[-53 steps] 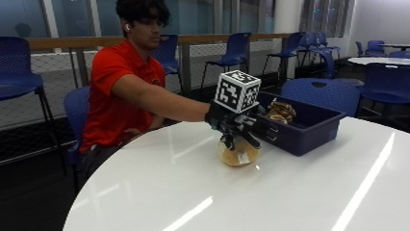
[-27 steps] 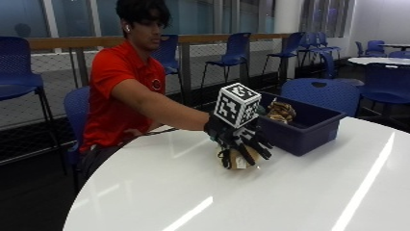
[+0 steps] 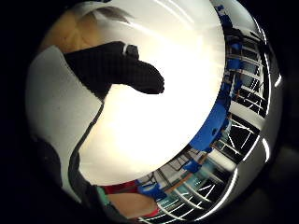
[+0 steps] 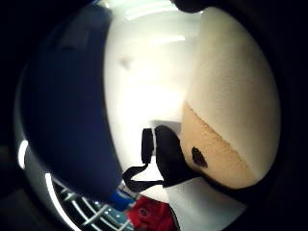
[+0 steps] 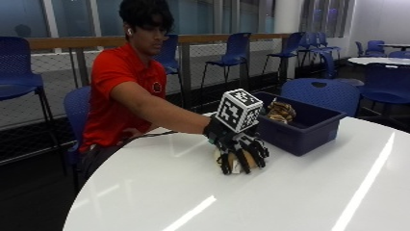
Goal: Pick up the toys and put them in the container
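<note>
My gloved right hand [image 5: 240, 151] curls its fingers down around a tan-and-white plush toy [image 5: 247, 162] that sits on the white table [image 5: 192, 202], just beside the blue container [image 5: 301, 126]. To do this well I should close fully under its soft body, lift clear of the near rim, then release beside the striped plush toy [image 5: 280, 110] already inside.

A tan and white plush toy [image 5: 247, 162] sits on the white counter [image 5: 192, 202], just beside a dark blue container [image 5: 307, 126]. A striped brown toy [image 5: 280, 110] lies inside it.
</note>
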The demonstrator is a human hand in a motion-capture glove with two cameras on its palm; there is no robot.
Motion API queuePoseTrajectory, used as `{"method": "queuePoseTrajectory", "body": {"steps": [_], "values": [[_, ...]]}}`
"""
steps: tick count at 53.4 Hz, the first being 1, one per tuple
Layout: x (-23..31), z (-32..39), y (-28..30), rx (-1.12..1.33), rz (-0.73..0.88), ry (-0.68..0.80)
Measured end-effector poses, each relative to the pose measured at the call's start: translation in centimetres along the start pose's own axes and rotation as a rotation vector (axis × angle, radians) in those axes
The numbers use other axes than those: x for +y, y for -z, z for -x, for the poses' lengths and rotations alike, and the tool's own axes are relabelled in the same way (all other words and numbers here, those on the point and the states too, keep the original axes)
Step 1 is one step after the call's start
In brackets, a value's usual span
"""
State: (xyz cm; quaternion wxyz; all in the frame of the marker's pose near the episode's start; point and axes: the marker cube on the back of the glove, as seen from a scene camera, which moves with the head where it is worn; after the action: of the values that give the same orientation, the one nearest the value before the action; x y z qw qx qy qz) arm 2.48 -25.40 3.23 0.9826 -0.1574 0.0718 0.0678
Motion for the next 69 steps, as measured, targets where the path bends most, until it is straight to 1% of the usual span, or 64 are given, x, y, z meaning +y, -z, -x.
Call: {"method": "queuePoseTrajectory", "body": {"steps": [10,25,38,47,57,63,69], "values": [[0.1,-0.1,0.3,0.018,-0.002,-0.023],[0.1,0.3,1.0,0.076,-0.058,-0.021],[-0.3,0.8,1.0,0.072,-0.202,-0.009],[-0.9,0.5,1.6,0.043,-0.244,0.025],[0.0,0.7,5.4,-0.024,-0.294,0.050],[1.5,2.5,9.3,-0.085,-0.356,0.092],[2.7,4.6,12.0,-0.119,-0.388,0.142]]}}
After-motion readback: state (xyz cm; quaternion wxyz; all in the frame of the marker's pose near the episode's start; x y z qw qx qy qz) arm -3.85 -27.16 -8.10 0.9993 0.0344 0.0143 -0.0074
